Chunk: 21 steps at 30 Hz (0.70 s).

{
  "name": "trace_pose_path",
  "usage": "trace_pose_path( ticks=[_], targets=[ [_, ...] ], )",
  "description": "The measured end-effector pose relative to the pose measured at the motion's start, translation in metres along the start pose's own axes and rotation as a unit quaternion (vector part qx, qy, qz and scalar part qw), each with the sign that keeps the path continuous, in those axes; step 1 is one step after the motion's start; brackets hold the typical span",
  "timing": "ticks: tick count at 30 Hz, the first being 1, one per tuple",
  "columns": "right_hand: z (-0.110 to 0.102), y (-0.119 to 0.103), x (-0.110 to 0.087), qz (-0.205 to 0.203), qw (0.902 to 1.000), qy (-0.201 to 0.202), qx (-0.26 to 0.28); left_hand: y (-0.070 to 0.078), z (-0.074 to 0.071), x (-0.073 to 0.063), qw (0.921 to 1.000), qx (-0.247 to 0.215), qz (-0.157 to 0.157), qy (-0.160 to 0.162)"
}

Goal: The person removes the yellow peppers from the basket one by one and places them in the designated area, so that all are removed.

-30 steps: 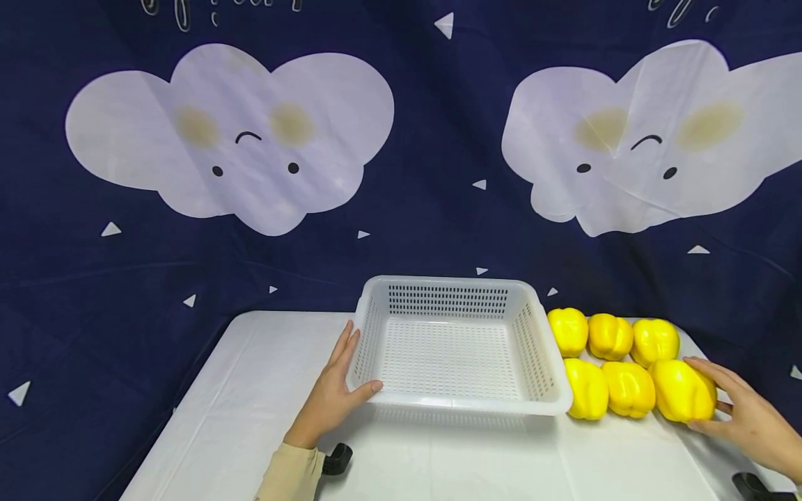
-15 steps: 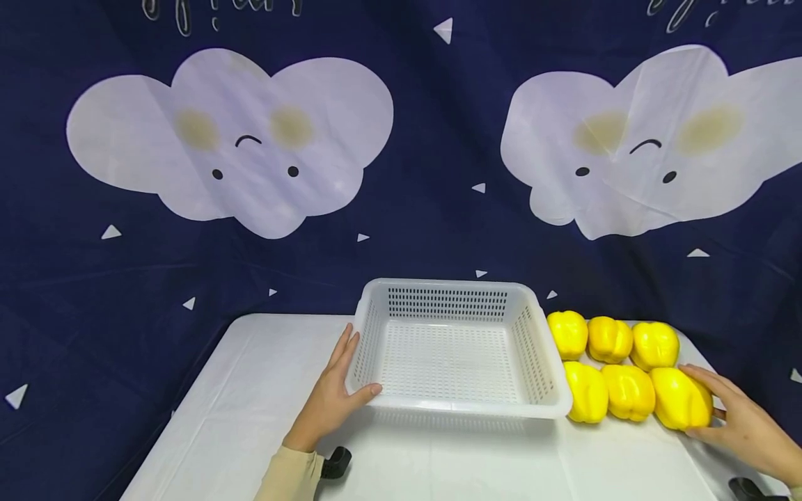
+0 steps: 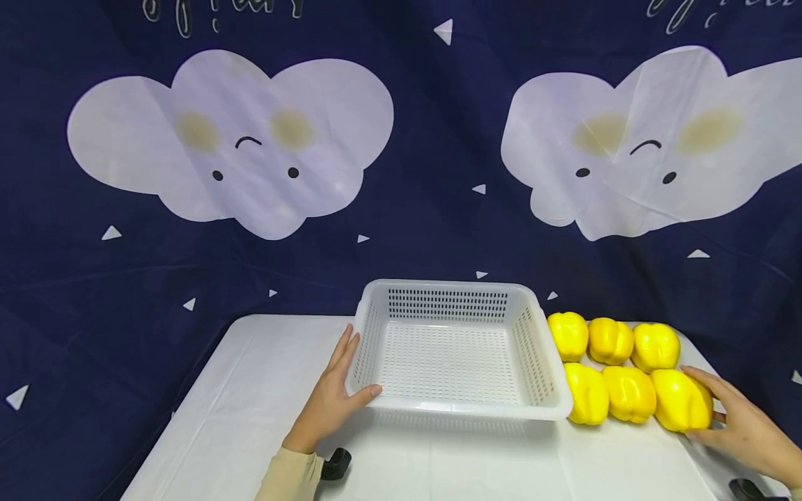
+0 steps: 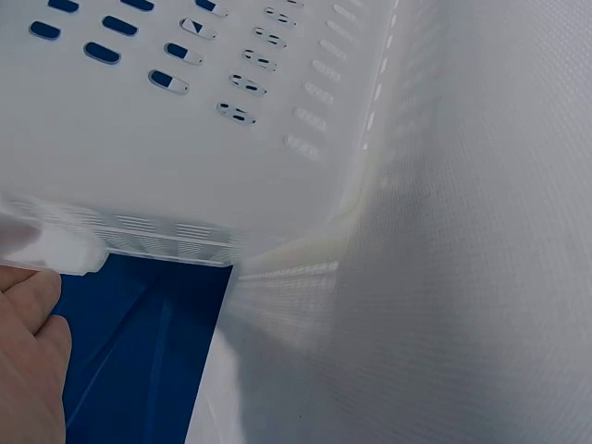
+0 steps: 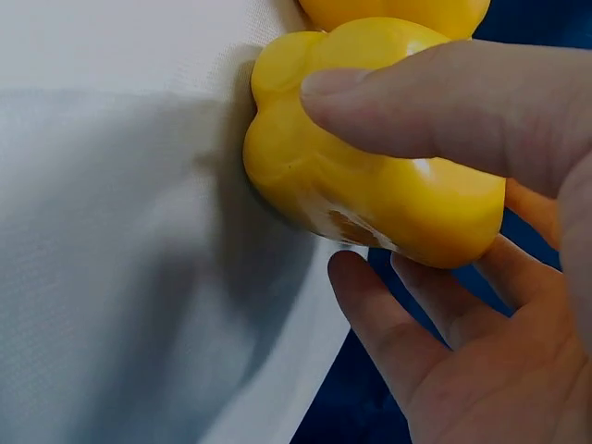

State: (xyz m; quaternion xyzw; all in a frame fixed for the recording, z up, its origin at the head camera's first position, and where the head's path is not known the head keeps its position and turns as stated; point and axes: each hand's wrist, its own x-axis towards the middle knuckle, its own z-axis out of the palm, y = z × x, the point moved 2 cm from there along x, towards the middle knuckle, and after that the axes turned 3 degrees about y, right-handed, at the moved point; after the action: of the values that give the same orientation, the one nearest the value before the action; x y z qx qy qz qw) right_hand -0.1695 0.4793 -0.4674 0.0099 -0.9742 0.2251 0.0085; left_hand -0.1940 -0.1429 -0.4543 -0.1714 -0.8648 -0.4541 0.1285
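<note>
In the head view, a white perforated plastic basket (image 3: 451, 362) rests on the table with nothing in it. My left hand (image 3: 331, 400) holds its near left corner, thumb over the rim and fingers along the outer left side. Several yellow bell peppers stand to the right in two rows. My right hand (image 3: 742, 421) holds the front-row end bell pepper (image 3: 681, 400) from the right. The right wrist view puts my thumb (image 5: 398, 106) across this pepper (image 5: 370, 185), with index finger partly behind it and other fingers below. The left wrist view shows the basket's wall (image 4: 139, 166) and some fingertips (image 4: 37, 301).
The other bell peppers (image 3: 628, 394) sit close together, the leftmost beside the basket's right wall. A white cloth covers the table (image 3: 250, 390). Behind it hangs a dark blue curtain (image 3: 426, 229) with printed clouds. Black wrist devices (image 3: 336, 464) show by both hands.
The end bell pepper has shifted slightly down and left in my right hand, then stayed put. My left hand and the basket have kept their places. The whole head view has dipped slightly.
</note>
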Motion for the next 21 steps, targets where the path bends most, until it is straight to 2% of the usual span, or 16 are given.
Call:
trace_pose_path(
  ticks=[8, 14, 21],
  targets=[
    [0.003, 0.007, 0.002, 0.014, 0.9997, -0.013, 0.014, 0.000, 0.001, 0.000, 1.0000, 0.001, 0.007, 0.001],
    [0.000, 0.005, 0.003, 0.007, 0.9997, -0.009, 0.021, 0.000, 0.000, 0.001, 0.9999, -0.003, 0.010, 0.001],
    [-0.013, -0.004, 0.000, -0.046, 0.9978, 0.045, 0.016, 0.001, -0.001, 0.001, 0.9999, -0.001, 0.009, -0.010]
  ],
)
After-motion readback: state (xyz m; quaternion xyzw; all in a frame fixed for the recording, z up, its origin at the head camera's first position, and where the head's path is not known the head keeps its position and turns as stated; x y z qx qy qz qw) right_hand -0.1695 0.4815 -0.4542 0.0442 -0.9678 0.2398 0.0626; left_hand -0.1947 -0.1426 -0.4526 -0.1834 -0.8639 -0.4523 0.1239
